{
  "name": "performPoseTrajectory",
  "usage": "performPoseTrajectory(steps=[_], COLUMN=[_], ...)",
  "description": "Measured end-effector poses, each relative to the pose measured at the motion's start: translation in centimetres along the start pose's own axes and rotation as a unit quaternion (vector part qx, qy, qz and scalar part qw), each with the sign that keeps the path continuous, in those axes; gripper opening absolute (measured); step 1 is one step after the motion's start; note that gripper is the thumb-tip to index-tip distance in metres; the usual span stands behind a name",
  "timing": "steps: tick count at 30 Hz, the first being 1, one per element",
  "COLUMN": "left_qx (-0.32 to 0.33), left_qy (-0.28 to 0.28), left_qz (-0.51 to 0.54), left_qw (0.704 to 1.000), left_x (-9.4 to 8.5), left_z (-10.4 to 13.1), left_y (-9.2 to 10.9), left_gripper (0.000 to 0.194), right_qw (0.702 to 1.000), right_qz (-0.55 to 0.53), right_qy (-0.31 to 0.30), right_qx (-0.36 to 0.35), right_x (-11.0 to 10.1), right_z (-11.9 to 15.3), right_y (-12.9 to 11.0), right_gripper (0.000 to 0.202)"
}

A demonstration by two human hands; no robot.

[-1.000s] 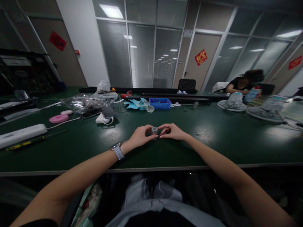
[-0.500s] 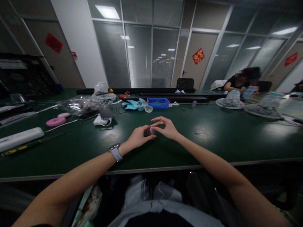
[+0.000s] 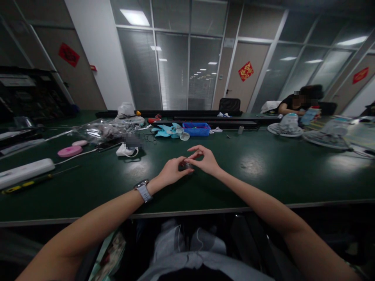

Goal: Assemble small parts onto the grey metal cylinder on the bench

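Observation:
Near the middle of the dark green table (image 3: 96, 195), my left hand (image 3: 172, 171) is closed round a small greyish cylindrical object (image 3: 188, 165), thumb on the near side and fingers on the far side. My right hand (image 3: 206, 160) meets it from the right. Its thumb and a finger are pinched at the top of the object, and the index finger arches above. Whatever the right fingertips grip is too small to make out. A watch with a pale strap is on my left wrist.
Blue basket (image 3: 195, 129), light-blue fan blades (image 3: 166, 130) and plastic bags (image 3: 102, 130) lie beyond my hands. At left are a white power strip (image 3: 26, 173), a screwdriver (image 3: 27, 184) and a pink disc (image 3: 69, 151). Fan parts (image 3: 285, 127) and a seated person are at right.
My right thumb and fingertips have shifted slightly left over the top of the small object, covering its light top. The left hand keeps its hold. The view has tilted very slightly.

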State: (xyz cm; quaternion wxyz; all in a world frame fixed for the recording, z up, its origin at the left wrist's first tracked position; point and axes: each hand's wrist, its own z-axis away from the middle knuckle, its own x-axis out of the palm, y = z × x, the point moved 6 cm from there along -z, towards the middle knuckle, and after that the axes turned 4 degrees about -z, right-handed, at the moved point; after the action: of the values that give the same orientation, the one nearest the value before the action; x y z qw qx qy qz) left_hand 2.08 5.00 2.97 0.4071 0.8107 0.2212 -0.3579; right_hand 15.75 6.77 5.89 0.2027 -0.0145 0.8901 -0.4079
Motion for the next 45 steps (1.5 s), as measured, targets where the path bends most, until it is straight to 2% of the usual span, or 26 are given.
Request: performPoseTrajectory(steps=[7,10,14,22,27,30,33,35,39,42,45], left_qx=[0.005,0.007,0.006,0.000,-0.004,-0.004,-0.010,-0.011,-0.011,-0.010,-0.012], left_qy=[0.007,0.008,0.012,0.013,0.010,0.008,0.010,0.011,0.011,0.008,0.009], left_qz=[-0.034,-0.041,-0.043,-0.041,-0.015,-0.014,-0.017,-0.017,-0.013,-0.011,-0.008], left_qw=[0.999,0.999,0.999,0.999,1.000,1.000,1.000,1.000,1.000,1.000,1.000], left_x=[-0.2,-0.2,-0.3,-0.5,-0.4,-0.3,-0.4,-0.5,-0.5,-0.4,-0.4], left_z=[0.0,0.0,0.0,0.1,0.1,0.2,0.2,0.2,0.2,0.2,0.2], left_y=[0.1,0.1,0.1,0.4,0.3,0.4,0.4,0.4,0.4,0.3,0.2], left_gripper=[0.039,0.041,0.042,0.039,0.040,0.041,0.041,0.040,0.041,0.041,0.041], right_qw=[0.997,0.995,0.998,1.000,1.000,0.998,0.981,0.971,0.964,0.963,0.975], right_qz=[0.016,0.004,0.005,-0.010,-0.025,0.003,0.007,0.007,-0.002,-0.018,-0.014], right_qy=[-0.077,-0.090,-0.062,-0.023,0.016,-0.057,-0.171,-0.211,-0.232,-0.231,-0.186], right_qx=[-0.022,-0.030,-0.032,-0.003,0.009,0.032,0.093,0.115,0.128,0.135,0.122], right_x=[0.3,0.4,0.3,0.1,-2.0,-2.9,-3.0,-2.9,-2.6,-2.5,-2.9], right_z=[0.2,0.4,0.4,-0.1,0.0,0.6,1.5,1.8,1.9,1.9,1.5], right_y=[-0.9,-1.0,-0.8,0.0,0.4,1.6,3.5,4.4,5.1,5.0,4.7], right_gripper=[0.036,0.041,0.049,0.039,0.043,0.052,0.063,0.070,0.079,0.071,0.061])
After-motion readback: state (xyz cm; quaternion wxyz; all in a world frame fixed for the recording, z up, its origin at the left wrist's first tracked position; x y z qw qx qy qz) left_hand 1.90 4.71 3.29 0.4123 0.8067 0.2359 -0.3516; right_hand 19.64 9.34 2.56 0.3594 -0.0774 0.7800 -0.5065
